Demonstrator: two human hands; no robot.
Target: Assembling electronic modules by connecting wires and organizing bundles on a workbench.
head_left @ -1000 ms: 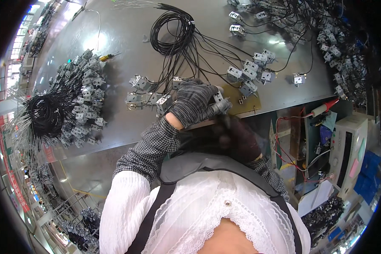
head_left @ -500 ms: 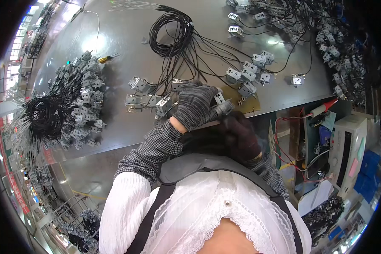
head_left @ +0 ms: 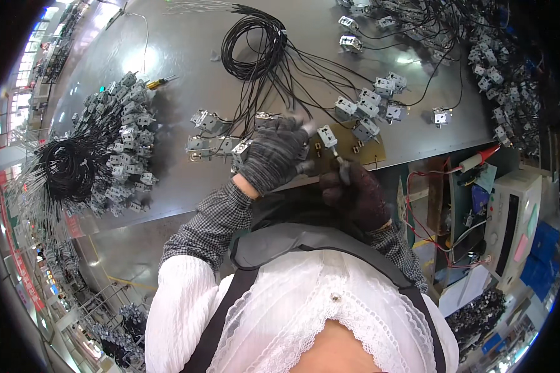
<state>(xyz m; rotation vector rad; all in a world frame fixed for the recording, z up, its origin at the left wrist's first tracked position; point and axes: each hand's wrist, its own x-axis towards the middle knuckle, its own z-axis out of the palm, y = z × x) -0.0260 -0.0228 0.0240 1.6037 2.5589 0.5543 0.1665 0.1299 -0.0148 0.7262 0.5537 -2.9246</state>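
Observation:
My left hand, in a grey striped glove, reaches over the near table edge beside several silver metal box-shaped parts on black cables. Its fingertips are smeared by motion, so whether they grip anything is unclear. My right hand, in a dark maroon glove, is closed just off the table edge. From its fingers a small silver metal box-shaped part points up and away, joined by a narrow stem. Beneath it lies a brownish-yellow plate with small brass-coloured pieces. More cabled metal boxes lie behind the plate.
A black cable coil lies at the table's middle back. Heaps of cabled parts sit left and at the far right. A yellow-handled screwdriver lies left. A red-and-white probe and a beige instrument are at right.
My left hand has drawn back left, away from the small metal box part. My right hand has come up to the table edge, and the part now extends from its fingers.

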